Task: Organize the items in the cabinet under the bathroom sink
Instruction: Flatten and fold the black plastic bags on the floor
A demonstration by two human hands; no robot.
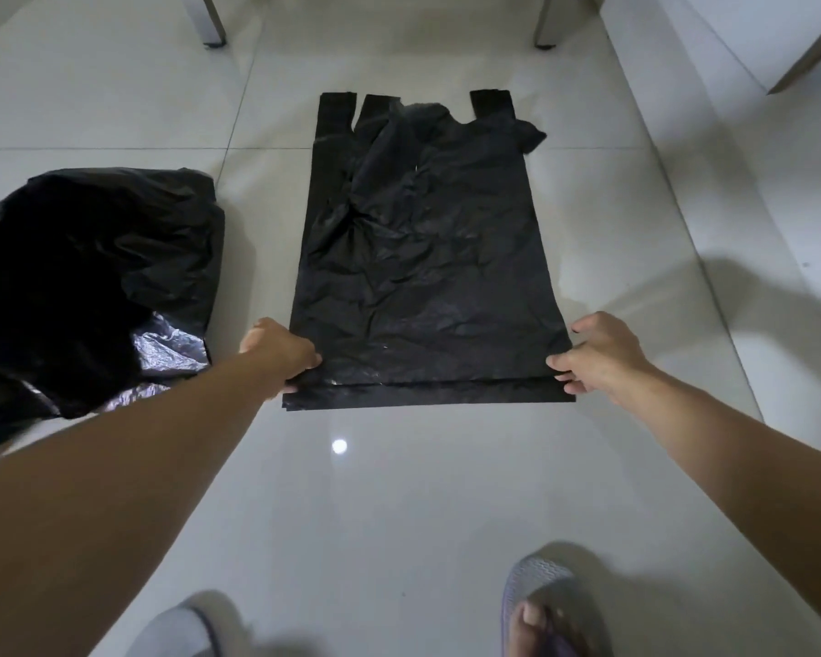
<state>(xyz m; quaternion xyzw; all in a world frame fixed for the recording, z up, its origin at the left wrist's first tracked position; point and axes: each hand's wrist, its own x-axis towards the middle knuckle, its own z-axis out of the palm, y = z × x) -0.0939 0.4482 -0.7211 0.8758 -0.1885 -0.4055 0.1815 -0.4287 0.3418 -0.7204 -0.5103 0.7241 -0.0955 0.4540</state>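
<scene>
- On the tile floor (399, 490), I had a black plastic bag (423, 258) spread flat, handles pointing away from me.
- My left hand (278, 350) pinched its near left corner, fingers curled on the edge.
- My right hand (598, 355) pinched the near right corner, thumb on top.
- Crumpled black bags (91, 277) sat heaped just left of it, apart.
- Two metal legs (209, 21) stood beyond.

Dim; lamp glare on glossy floor (339, 446); blurred edges.
</scene>
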